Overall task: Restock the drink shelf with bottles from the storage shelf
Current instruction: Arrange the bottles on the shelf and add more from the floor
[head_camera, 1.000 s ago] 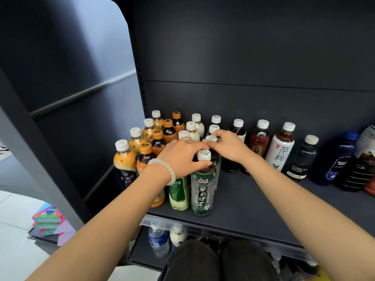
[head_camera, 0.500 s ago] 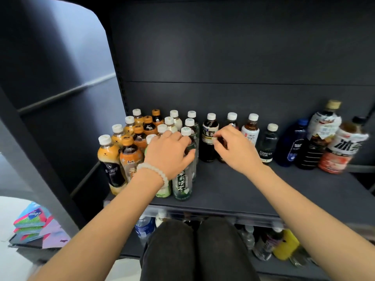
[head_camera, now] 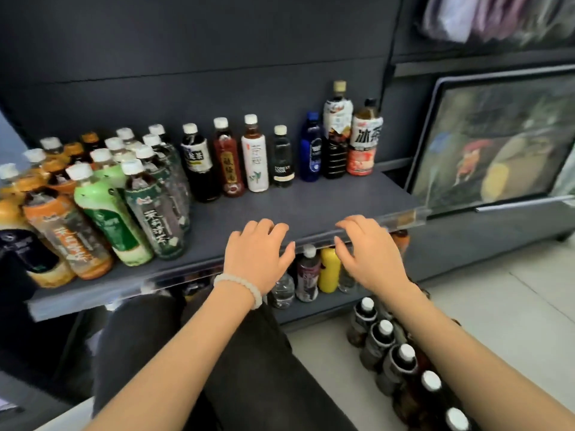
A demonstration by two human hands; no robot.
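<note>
Head view: both hands, left [head_camera: 259, 256] and right [head_camera: 368, 253], are seen loosely spread and empty over the matte grey shelf [head_camera: 311, 203]; glossy cylindrical plastic bottles [head_camera: 149, 209] are crowded leftward.

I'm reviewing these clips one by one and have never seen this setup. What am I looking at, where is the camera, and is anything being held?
There is no machine here: a person works with bare hands, and the single camera sits on their head, looking forward and down. The left hand, with a bead bracelet on its wrist, and the right hand hover at the front edge of the drink shelf. Neither has a grip on anything. On the shelf stand packed tea bottles at the left and a single row of mixed bottles along the back. More bottles stand in a line on the floor beside the right forearm. A framed picture leans at the right.
</note>
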